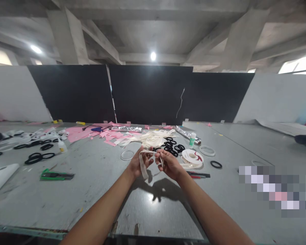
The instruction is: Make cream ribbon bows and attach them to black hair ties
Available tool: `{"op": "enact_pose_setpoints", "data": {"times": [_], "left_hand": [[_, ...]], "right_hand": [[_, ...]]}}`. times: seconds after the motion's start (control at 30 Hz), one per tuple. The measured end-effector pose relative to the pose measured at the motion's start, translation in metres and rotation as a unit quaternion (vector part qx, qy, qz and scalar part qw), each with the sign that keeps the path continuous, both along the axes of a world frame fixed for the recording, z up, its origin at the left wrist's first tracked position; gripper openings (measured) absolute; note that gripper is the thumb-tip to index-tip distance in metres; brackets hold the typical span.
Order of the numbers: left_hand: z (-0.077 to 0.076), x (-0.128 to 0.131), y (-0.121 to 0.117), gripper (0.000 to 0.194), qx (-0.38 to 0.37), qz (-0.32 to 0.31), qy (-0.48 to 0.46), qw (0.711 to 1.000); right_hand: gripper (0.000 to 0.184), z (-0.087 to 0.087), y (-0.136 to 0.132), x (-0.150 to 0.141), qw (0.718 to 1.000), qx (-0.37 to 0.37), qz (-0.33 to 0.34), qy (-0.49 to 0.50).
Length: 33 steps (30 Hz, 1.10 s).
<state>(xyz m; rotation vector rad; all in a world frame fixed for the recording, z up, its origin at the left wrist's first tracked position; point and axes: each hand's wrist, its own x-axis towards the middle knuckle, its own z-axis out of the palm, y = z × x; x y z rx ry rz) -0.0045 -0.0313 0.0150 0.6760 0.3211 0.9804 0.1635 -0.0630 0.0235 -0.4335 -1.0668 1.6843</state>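
A cream ribbon with faint printed marks is held up in front of me over the table's middle. My left hand has its fingers partly curled around the ribbon, one length of which hangs down beside the palm. My right hand pinches the ribbon's other stretch between thumb and fingers. Whether a ring lies inside the ribbon's fold I cannot make out. Just right of the right hand lies a white ribbon spool with a red mark. Behind the hands is a pile of black rings.
Cut cream strips and pink scraps lie at the back. A green utility knife rests at left, a dark and red cutter at right. A small green-labelled bottle stands near a white ring. Black panels rise behind.
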Motion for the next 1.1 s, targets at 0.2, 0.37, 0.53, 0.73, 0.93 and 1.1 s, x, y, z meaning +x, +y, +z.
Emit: {"op": "enact_pose_setpoints", "data": {"times": [0.2, 0.37, 0.53, 0.73, 0.93, 1.1], "left_hand": [[0.003, -0.001, -0.003, 0.037, -0.015, 0.033, -0.049, 0.998], [0.004, 0.001, -0.004, 0.044, -0.005, 0.022, -0.029, 0.999], [0.001, 0.008, -0.006, 0.04, 0.01, 0.013, 0.015, 1.0], [-0.006, 0.017, -0.007, 0.027, 0.024, -0.002, 0.042, 0.999], [-0.007, 0.016, -0.004, 0.016, 0.042, 0.084, -0.003, 0.996], [-0.002, 0.015, -0.004, 0.018, 0.047, 0.075, -0.024, 0.996]], "right_hand": [[0.028, -0.003, -0.003, -0.011, 0.999, -0.018, -0.027, 0.006], [0.036, 0.0, -0.003, -0.009, 0.999, -0.02, -0.031, -0.017], [0.031, -0.002, -0.001, -0.012, 0.998, -0.008, -0.059, -0.032], [0.032, -0.008, 0.001, -0.019, 0.989, -0.017, -0.143, -0.015], [0.034, -0.01, 0.004, -0.02, 0.986, 0.001, -0.163, -0.039], [0.037, -0.015, 0.008, -0.021, 0.981, 0.01, -0.177, -0.078]]}}
